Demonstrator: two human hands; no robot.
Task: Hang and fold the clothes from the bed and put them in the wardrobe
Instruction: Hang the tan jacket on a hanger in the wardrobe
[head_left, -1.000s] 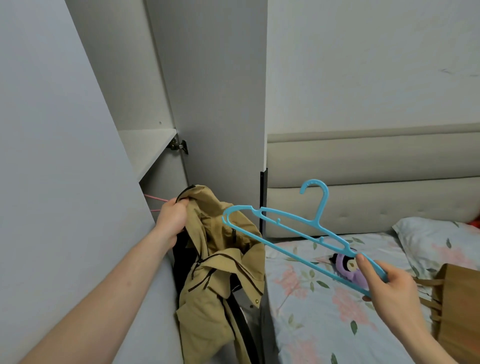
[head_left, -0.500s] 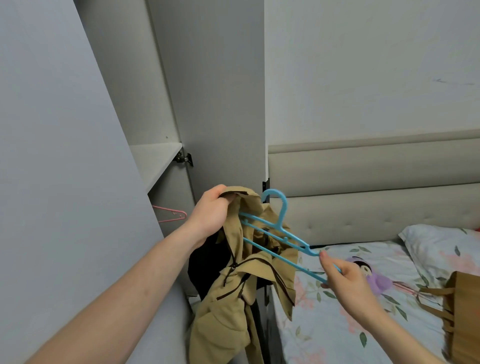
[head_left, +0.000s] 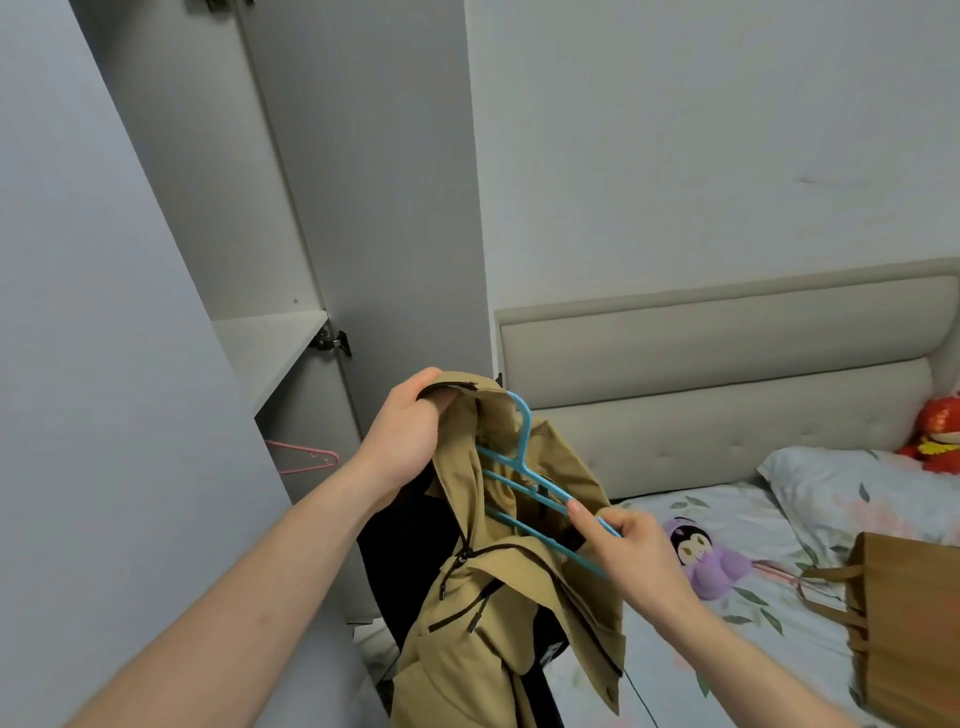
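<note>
Wardrobe (head_left: 156, 364): stood at far left, door open, a bare shelf (head_left: 270, 348) showing inside.
Pink hanger (head_left: 306, 460): hung inside the wardrobe, below the shelf.
Left hand (head_left: 408, 434): raised in front of the wardrobe opening, its grip clenched on the collar of the jacket.
Jacket (head_left: 498, 597): tan, with dark zips, hung down from the left hand between wardrobe and bed; dark cloth showed behind it.
Blue hanger (head_left: 524, 467): tilted, its hook up by the collar, its left arm pushed inside the jacket's neck opening.
Right hand (head_left: 631, 551): grip pinching the blue hanger's right end, thumb on top.
Bed (head_left: 649, 649): floral sheet, padded headboard behind.
Purple toy (head_left: 701, 556): lay on the bed just beside the right hand.
Pillow (head_left: 852, 493): at the bed's head, right.
Brown bag (head_left: 909, 623): on the bed at far right.
Red toy (head_left: 940, 431): behind the pillow, by the headboard.
</note>
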